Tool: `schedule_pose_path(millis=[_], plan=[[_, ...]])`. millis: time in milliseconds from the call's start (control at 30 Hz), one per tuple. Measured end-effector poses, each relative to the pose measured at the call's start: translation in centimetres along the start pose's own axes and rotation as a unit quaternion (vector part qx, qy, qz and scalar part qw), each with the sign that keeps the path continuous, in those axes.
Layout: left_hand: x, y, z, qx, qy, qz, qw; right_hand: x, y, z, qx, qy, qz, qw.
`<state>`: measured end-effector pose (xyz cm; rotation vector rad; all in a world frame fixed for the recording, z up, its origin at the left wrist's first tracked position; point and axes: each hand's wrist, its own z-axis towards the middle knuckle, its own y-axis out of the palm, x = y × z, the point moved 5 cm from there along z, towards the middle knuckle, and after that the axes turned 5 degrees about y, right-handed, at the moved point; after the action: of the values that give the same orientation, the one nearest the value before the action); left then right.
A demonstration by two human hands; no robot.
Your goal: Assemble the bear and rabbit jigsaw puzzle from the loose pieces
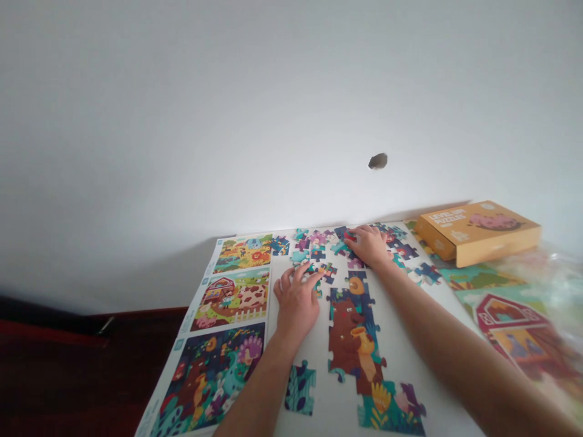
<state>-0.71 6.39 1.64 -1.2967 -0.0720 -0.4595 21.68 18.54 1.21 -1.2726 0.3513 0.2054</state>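
Note:
My left hand lies over the white sheet, fingers spread, its fingertips at the near edge of the loose jigsaw pieces. Farther off, my right hand reaches into the pile, fingers apart and touching pieces there; whether one is under the fingertips I cannot tell. Between my forearms lies a joined section of jigsaw showing a brown bear with a honey pot, plants and flowers below it. A separate teal leaf-patterned piece lies to its left, beside my left forearm.
Printed reference pictures run down the sheet's left side. At the right, an orange puzzle box rests on a farm-picture sheet, near clear plastic wrap. A white wall with a hole stands behind.

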Motion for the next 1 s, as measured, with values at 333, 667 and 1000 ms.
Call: schedule_pose_path(millis=[333,667,1000], plan=[[-0.2,0.2,0.0,0.013,0.004,0.001,1.000,0.9,-0.1,0.1,0.049,0.024,0.031,0.998],[-0.1,0.1,0.0,0.021,0.003,-0.001,1.000,1.7,-1.3,0.0,0.151,0.079,0.150,0.974],[-0.2,0.1,0.0,0.016,0.003,0.003,1.000,-1.0,-0.2,-0.5,0.025,-0.066,0.204,0.976]])
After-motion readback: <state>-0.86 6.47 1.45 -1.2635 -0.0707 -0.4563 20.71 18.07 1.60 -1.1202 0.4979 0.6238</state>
